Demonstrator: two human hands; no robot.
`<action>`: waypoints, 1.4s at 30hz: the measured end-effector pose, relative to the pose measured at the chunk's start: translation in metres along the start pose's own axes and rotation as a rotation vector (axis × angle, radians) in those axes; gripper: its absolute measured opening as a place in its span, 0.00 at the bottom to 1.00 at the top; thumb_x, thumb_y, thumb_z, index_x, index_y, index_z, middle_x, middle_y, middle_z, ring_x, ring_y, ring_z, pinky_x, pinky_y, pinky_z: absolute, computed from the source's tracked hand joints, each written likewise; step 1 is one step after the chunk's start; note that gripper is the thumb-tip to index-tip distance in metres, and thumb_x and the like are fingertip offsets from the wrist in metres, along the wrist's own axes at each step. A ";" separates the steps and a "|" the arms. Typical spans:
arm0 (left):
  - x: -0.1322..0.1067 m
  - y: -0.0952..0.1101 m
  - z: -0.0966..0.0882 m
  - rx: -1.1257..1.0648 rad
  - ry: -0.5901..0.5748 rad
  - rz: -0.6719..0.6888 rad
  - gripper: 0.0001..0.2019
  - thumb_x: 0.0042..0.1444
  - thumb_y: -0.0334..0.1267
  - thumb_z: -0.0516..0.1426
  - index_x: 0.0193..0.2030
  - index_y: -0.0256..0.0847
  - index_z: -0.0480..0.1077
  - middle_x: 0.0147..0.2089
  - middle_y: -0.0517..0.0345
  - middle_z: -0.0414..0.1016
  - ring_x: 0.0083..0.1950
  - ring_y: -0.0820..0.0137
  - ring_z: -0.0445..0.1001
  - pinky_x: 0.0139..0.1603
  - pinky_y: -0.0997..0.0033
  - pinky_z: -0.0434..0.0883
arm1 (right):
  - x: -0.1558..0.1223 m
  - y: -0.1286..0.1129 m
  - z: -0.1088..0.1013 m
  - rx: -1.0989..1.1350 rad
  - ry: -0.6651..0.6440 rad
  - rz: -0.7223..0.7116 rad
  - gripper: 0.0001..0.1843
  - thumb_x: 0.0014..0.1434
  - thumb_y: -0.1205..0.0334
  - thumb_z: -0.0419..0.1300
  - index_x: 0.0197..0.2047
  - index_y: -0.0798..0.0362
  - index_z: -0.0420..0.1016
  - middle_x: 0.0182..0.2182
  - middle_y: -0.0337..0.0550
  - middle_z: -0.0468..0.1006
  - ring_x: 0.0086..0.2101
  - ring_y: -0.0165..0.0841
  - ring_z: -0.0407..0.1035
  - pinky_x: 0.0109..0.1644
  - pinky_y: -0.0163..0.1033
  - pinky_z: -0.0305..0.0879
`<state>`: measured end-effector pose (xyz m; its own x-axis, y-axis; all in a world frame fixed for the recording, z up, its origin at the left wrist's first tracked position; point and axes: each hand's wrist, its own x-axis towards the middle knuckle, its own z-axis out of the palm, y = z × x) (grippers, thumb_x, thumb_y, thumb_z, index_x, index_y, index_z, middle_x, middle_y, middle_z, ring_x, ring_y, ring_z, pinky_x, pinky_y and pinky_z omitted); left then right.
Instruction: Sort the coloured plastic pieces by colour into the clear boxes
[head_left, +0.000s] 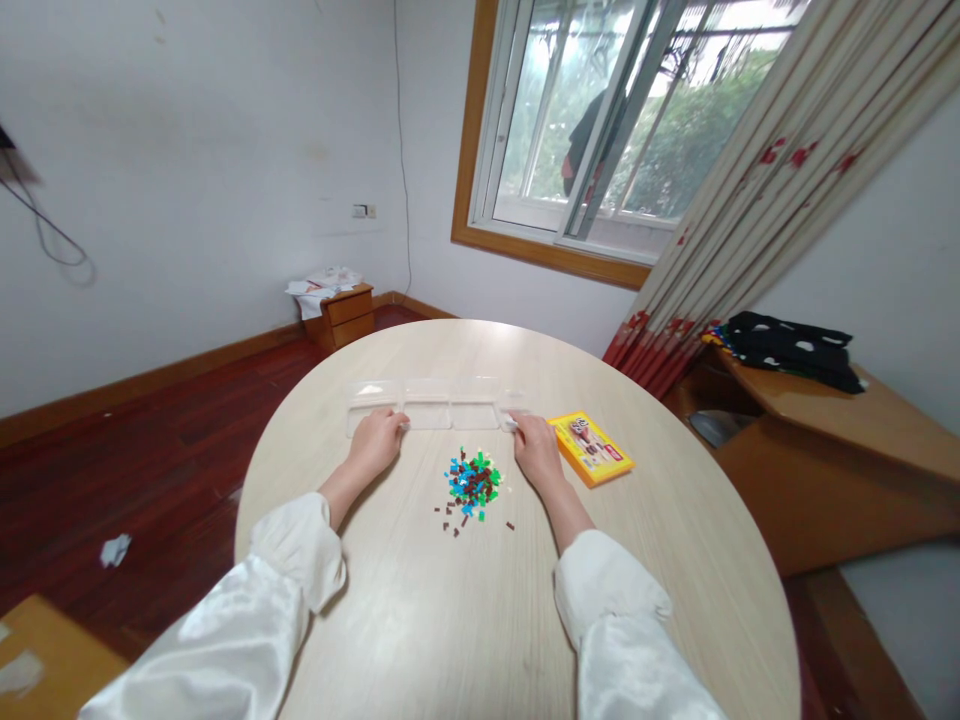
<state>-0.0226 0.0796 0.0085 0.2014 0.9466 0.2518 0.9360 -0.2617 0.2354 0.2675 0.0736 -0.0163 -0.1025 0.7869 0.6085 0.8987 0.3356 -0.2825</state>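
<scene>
A row of several clear plastic boxes [427,415] with raised clear lids lies across the table. At the left end, my left hand [377,442] has its fingers closed on the near edge of a box. My right hand [538,450] pinches the near edge of the box at the right end. Between my forearms and nearer to me sits a loose heap of small building bricks [474,480] in blue, green and dark brown, with a few strays around it. To the right of my right hand lies a flat yellow box [592,448] with a picture on it.
The round pale wooden table [450,630] carries all of this. Beyond it stand a small drawer cabinet [349,312] with papers on top and a window with a patterned curtain [720,190]. A wooden desk [870,440] with dark folded cloth [795,350] is at the right.
</scene>
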 end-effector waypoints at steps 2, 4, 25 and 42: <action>-0.001 0.001 -0.001 -0.007 0.011 0.011 0.15 0.57 0.32 0.49 0.46 0.38 0.74 0.43 0.47 0.75 0.45 0.61 0.72 0.45 0.65 0.66 | 0.000 -0.002 -0.009 -0.027 0.030 -0.004 0.18 0.57 0.70 0.48 0.48 0.55 0.73 0.42 0.51 0.78 0.43 0.40 0.67 0.48 0.44 0.57; -0.002 0.002 -0.003 -0.010 0.045 0.017 0.15 0.56 0.34 0.51 0.49 0.38 0.72 0.43 0.46 0.74 0.47 0.59 0.71 0.47 0.63 0.66 | -0.002 -0.001 -0.021 -0.091 0.064 0.031 0.17 0.59 0.68 0.48 0.48 0.56 0.72 0.42 0.52 0.77 0.44 0.40 0.67 0.50 0.45 0.56; -0.009 0.023 -0.005 -0.754 0.176 0.080 0.10 0.54 0.38 0.54 0.39 0.34 0.72 0.33 0.53 0.72 0.35 0.70 0.70 0.43 0.66 0.69 | -0.051 0.031 -0.090 -0.130 0.042 0.531 0.46 0.44 0.40 0.61 0.61 0.58 0.60 0.49 0.58 0.64 0.51 0.49 0.57 0.57 0.54 0.53; -0.026 0.062 -0.006 -1.682 -0.412 0.093 0.37 0.40 0.40 0.67 0.60 0.39 0.63 0.55 0.43 0.70 0.55 0.59 0.69 0.53 0.60 0.68 | -0.056 -0.093 -0.073 0.302 -0.075 0.218 0.34 0.47 0.48 0.63 0.57 0.49 0.66 0.53 0.53 0.62 0.55 0.47 0.57 0.59 0.57 0.56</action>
<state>0.0283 0.0375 0.0223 0.5380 0.8300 0.1471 -0.3287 0.0458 0.9433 0.2213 -0.0399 0.0299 0.0364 0.8885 0.4573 0.7378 0.2848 -0.6120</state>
